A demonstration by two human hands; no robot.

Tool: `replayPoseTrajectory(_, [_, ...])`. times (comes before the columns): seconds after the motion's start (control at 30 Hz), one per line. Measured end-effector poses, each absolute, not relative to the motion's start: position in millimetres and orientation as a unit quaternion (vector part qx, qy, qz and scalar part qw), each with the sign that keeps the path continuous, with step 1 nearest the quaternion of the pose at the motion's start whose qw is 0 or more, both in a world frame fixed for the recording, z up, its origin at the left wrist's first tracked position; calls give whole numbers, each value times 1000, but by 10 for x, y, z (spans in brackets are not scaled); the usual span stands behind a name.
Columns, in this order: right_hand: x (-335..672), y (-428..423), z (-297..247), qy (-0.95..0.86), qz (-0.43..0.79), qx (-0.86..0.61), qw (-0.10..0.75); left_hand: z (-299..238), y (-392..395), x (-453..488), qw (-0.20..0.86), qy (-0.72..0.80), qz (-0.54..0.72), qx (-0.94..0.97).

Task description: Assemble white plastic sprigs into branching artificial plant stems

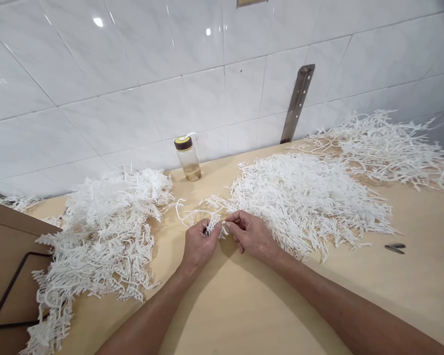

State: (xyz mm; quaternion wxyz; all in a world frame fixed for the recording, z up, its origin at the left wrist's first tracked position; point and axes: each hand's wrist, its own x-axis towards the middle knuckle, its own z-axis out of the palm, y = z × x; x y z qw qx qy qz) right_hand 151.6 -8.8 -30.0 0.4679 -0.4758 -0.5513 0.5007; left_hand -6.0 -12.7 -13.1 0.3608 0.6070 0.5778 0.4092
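Both forearms are reaching in; I'm pinching a white plastic piece (pixel 215 226) between my left hand (pixel 199 245) and right hand (pixel 252 235), fingers narrowly closing around it.

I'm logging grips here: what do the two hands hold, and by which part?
Both the left hand and right hand pinch one small white branched plastic piece between fingertips, at its opposite ends.

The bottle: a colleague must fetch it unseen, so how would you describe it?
Look along the white tiled wall at the back of the wooden table. Between the two nearest white plastic heaps stands the bottle, the only clear, upright thing, with a dark cap.
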Motion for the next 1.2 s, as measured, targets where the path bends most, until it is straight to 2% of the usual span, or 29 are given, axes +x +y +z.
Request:
replayPoseTrajectory(0.2, [1475, -132, -308, -598, 399, -530, 449, -133, -124, -81, 374, 564, 414, 608])
replayPoseTrajectory(0.37, [1385, -136, -354, -686, 152, -531, 474, -157, -99, -120, 362, 550, 404, 635])
replayPoseTrajectory(0.43, [1388, -113, -358, -696, 88, -533, 473, -175, -106, -136, 365, 544, 409, 635])
replayPoseTrajectory(0.73, [1829, -95, -59, -615, -36, -565, 550, -245, -156, -151, 403, 545, 458, 574])
replayPoseTrajectory(0.83, [1759, -176, 12, -624, 29, -558, 547, -238, -155, -145, 399, 543, 464, 576])
replayPoseTrajectory(1.03, [1441, -280, -86, -643, 349, -543, 413, -250, -151, -141, 369, 539, 471, 593])
replayPoseTrajectory(1.2, [1402, -244, -164, -591, 444, -526, 421, -256, -135, -134, 359, 539, 463, 606])
